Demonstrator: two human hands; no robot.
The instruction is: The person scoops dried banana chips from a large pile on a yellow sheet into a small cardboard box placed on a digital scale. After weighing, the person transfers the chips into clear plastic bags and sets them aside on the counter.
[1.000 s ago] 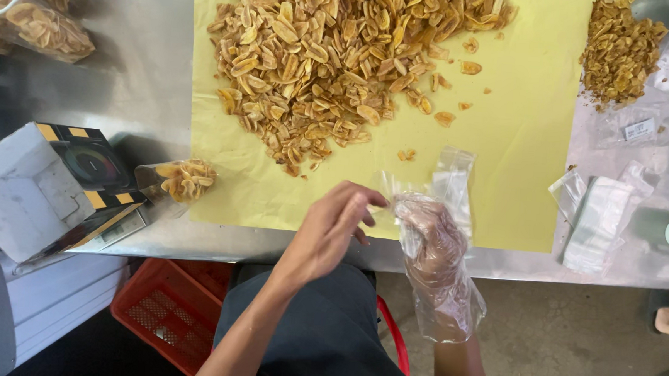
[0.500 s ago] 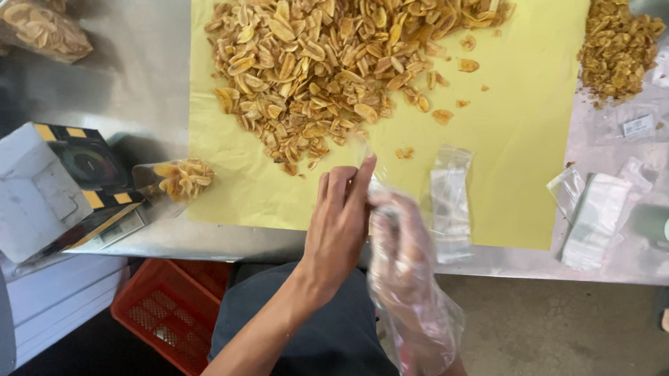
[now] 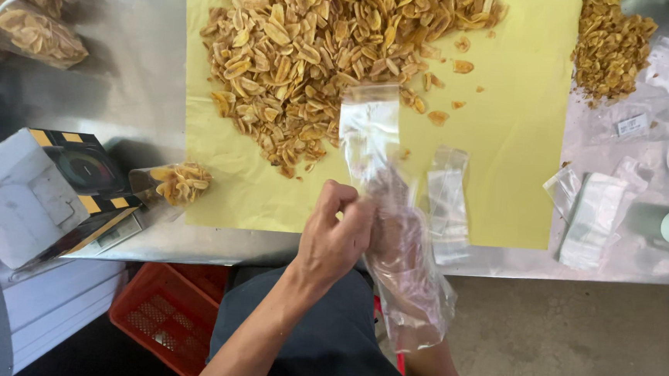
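Head view: left hand (image 3: pixel 333 238) bare, fingers curled, thumb and fingertips pinching the lower edge of a clear bag (image 3: pixel 369 128). Right hand (image 3: pixel 395 229) in a loose plastic glove (image 3: pixel 413 293), pressed up against the left hand and gripping the same bag from the other side; exact finger position hard to tell through the crinkled plastic. Bag stands up from the hands over the yellow sheet (image 3: pixel 507 144), its top end just reaching the near edge of the chip pile (image 3: pixel 320 48). Bag looks empty.

Chip pile covers the upper middle of the sheet, w/ a few loose chips near its right edge. Flat empty bags (image 3: pixel 448 203) lie on the sheet just right of the hands, near the sheet's front edge. Smaller chip heap (image 3: pixel 610 46) on bare metal table (image 3: pixel 132 83) at upper right, off the sheet. More clear bags (image 3: pixel 592 215) on the table right of the sheet, well apart from the hands.

Left side: scale (image 3: pixel 80 176) w/ a small filled bag (image 3: pixel 176 182) beside it, touching the sheet's left edge. White box (image 3: pixel 20 200) in front of the scale. Packed chip bags (image 3: pixel 27 26) at top left corner. Red crate (image 3: pixel 168 317) under the table, left of the person's knees.
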